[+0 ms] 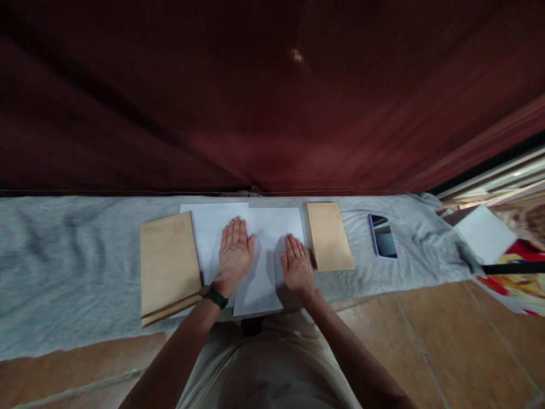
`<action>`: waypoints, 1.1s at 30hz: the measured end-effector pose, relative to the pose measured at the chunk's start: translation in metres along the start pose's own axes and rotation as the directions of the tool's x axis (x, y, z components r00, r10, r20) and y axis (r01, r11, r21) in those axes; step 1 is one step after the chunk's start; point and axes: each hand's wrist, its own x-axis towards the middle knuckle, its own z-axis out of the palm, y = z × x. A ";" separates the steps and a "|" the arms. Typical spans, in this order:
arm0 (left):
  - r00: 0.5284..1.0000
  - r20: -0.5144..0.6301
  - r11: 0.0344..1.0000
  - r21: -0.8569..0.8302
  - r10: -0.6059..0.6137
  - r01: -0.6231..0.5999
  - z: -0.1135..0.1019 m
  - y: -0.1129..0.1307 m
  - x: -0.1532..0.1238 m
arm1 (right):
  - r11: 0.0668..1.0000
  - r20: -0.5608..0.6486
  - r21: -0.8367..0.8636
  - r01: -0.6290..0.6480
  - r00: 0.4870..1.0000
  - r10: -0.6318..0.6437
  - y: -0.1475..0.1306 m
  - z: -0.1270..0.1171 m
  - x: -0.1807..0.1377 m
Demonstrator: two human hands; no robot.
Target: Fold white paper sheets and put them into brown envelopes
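Note:
White paper sheets (pixel 266 238) lie side by side, partly overlapping, on a grey cloth. My left hand (pixel 235 247) is open, palm down, fingers stretched out over the left sheet near the seam; a dark watch (pixel 215 296) is on that wrist. Over the right part of the paper is my right hand (pixel 297 266), also open with its fingers extended and a shadow beside it. Neither hand holds anything. To the left, a stack of brown envelopes (pixel 169 261) covers part of the left sheet. Another pile of brown envelopes (pixel 331 236) lies just right of the paper.
The grey cloth (pixel 85 255) covers a long narrow surface against a dark red curtain-like backdrop (pixel 272 113). A phone (pixel 384 236) in a purple case lies on the right. A white box-like object (pixel 485 234) stands beyond the cloth's right end. Tiled floor (pixel 395 329) shows in front.

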 end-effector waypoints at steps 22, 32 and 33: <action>1.000 0.006 1.000 -0.008 -0.016 0.016 0.018 -0.003 0.025 | 0.995 -0.085 -0.099 -0.015 0.996 0.007 0.016 0.037 0.084; 0.993 0.062 0.994 -0.059 0.098 -0.094 -0.007 0.029 -0.049 | 0.995 -0.056 -0.092 -0.041 0.998 0.036 0.015 0.033 0.087; 0.991 0.076 0.993 -0.057 0.106 -0.102 -0.007 0.033 -0.056 | 0.994 -0.046 -0.095 -0.046 0.998 0.042 0.015 0.031 0.088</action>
